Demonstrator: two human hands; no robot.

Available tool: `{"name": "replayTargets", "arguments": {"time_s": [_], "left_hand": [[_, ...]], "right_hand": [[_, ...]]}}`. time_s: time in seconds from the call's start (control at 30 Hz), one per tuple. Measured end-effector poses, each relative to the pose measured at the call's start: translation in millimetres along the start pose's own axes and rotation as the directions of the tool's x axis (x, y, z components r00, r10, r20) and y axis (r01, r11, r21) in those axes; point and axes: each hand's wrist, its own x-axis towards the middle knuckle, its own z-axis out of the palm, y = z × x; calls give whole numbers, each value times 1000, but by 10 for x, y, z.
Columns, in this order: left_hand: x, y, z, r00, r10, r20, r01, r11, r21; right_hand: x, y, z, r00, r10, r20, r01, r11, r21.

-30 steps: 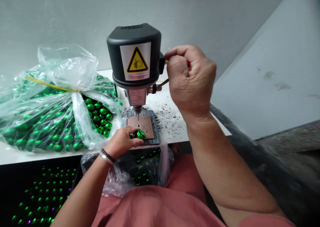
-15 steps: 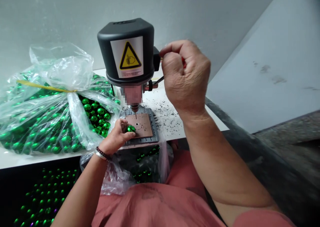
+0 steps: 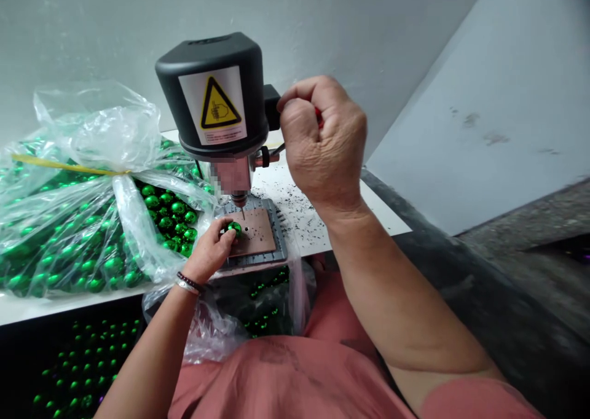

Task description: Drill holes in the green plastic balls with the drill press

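A shiny green ball [image 3: 235,228] is pinched between the thumb and fingers of my left hand [image 3: 214,247], just over the brown board [image 3: 258,239] on the drill press base. The board has a small hole to the right of the ball. Above it the thin drill bit [image 3: 243,212] points down, apart from the ball. My right hand [image 3: 325,142] is closed around the red-ended feed handle [image 3: 319,117] on the right side of the drill press [image 3: 209,99]; most of that handle is hidden by my fingers.
On the left, a tied clear plastic bag [image 3: 69,222] bulges with green balls. Dark shavings [image 3: 304,213] litter the white table [image 3: 387,216]. Below the table edge, another clear bag [image 3: 216,330] hangs with green balls, and more balls [image 3: 87,364] lie at lower left.
My left hand has turned the green ball and drawn it slightly up off the board's near left side. My right hand stays on the handle. The whole view has shifted a little.
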Motion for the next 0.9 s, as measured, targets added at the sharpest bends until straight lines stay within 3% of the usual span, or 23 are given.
{"name": "replayTargets", "arguments": {"time_s": [0.2,0.47,0.9], "left_hand": [[89,22,-17,996,-68,49,64,995,72],[127,67,-25,993,-76,88,83,993,-79],[246,39,74,994,-109,26,108,993,57]], "right_hand": [[101,8,7,999,19,37,-18,1000,-19],[176,8,30,999,21,36,-21,1000,18],[167,15,14,999,7,39,-8,1000,20]]}}
